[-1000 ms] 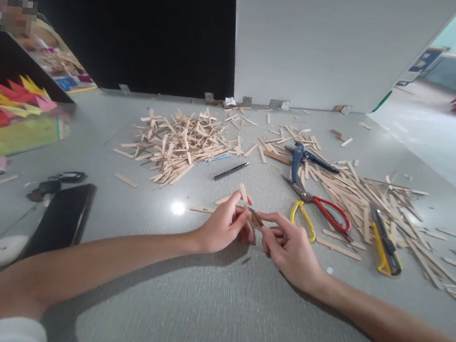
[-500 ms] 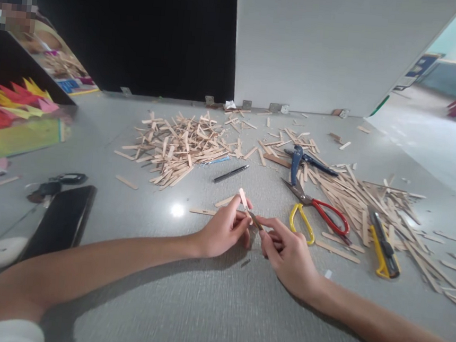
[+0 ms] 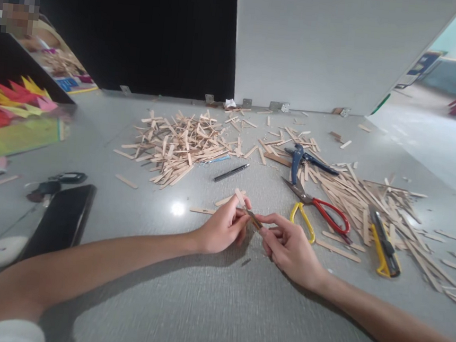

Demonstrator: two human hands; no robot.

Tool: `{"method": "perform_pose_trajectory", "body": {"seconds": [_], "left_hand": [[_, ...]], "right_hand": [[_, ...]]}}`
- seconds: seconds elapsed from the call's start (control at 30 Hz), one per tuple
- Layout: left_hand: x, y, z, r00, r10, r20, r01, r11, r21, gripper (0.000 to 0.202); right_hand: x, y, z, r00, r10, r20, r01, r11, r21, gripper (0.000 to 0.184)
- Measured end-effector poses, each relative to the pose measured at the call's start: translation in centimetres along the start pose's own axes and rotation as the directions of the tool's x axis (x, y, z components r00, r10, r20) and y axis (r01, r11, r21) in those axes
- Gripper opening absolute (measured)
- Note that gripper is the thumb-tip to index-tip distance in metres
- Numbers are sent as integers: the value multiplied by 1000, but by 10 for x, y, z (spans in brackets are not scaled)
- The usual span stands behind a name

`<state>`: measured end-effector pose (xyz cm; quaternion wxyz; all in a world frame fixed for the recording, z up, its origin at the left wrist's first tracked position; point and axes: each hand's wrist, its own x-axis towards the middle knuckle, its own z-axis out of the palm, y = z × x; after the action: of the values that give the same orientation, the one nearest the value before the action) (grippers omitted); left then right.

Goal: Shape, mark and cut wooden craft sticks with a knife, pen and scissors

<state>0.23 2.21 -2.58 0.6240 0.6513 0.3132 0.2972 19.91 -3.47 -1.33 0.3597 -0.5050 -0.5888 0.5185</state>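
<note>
Over the grey table, my left hand [image 3: 223, 228] is closed on a wooden craft stick [image 3: 240, 196], whose pale rounded end sticks up past my fingers. My right hand [image 3: 291, 248] pinches a narrow brown strip with a dark, blade-like edge [image 3: 254, 221]; its exact kind is too small to make out. The strip's tip touches or nearly touches the stick at my left fingertips. Two loose craft sticks [image 3: 202, 211] lie just behind my left hand. Scissors with one red and one yellow handle [image 3: 330, 216] rest beyond my right hand.
A pile of craft sticks [image 3: 180, 145] lies behind, another [image 3: 353, 198] at right. Blue-handled pliers [image 3: 297, 161], a yellow cutter knife [image 3: 383, 246], a black pen [image 3: 231, 172], a phone [image 3: 60, 220] and a mouse [image 3: 1, 252] lie around. An upright board [image 3: 342, 53] closes the back; a person sits far left.
The craft stick in my left hand has tilted further left and lower. My right hand has shifted slightly with the brown strip. Everything else on the table stays put.
</note>
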Motion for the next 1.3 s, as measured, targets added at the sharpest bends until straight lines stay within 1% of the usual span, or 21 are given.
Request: {"method": "perform_pose_trajectory", "body": {"seconds": [0.23, 0.4, 0.57, 0.73, 0.87, 0.93, 1.1, 1.2, 1.3], "left_hand": [[0, 0, -1, 1000, 13, 17, -13, 999, -44, 29], [1, 1, 1, 1000, 17, 7, -16, 997, -70, 32], [-1, 1, 1, 1000, 6, -2, -6, 999, -35, 30], [-1, 1, 1, 1000, 5, -16, -5, 1000, 0, 35], [-2, 1, 1, 1000, 17, -8, -17, 1000, 17, 34], [-1, 0, 1, 1000, 17, 1, -17, 1000, -7, 35], [1, -2, -1, 999, 1, 44, 4, 992, -123, 39], [1, -2, -2, 998, -12, 60, 20, 989, -146, 38], [1, -1, -2, 999, -14, 49, 21, 989, -146, 38]], "right_hand": [[1, -4, -1, 999, 18, 39, -20, 998, 61, 50], [-1, -2, 1, 999, 23, -24, -21, 997, 80, 52], [-1, 1, 2, 998, -33, -55, 33, 999, -3, 48], [-3, 1, 5, 990, -97, -105, 87, 991, -98, 43], [-4, 2, 6, 985, -122, -122, 100, 979, -177, 41], [-3, 2, 4, 990, -99, -103, 83, 985, -153, 43], [1, 2, 0, 999, -28, -27, 28, 1000, -4, 47], [2, 1, -1, 1000, -16, -22, 17, 999, 36, 46], [1, -3, -2, 1000, 2, -4, -2, 997, 74, 46]]}}
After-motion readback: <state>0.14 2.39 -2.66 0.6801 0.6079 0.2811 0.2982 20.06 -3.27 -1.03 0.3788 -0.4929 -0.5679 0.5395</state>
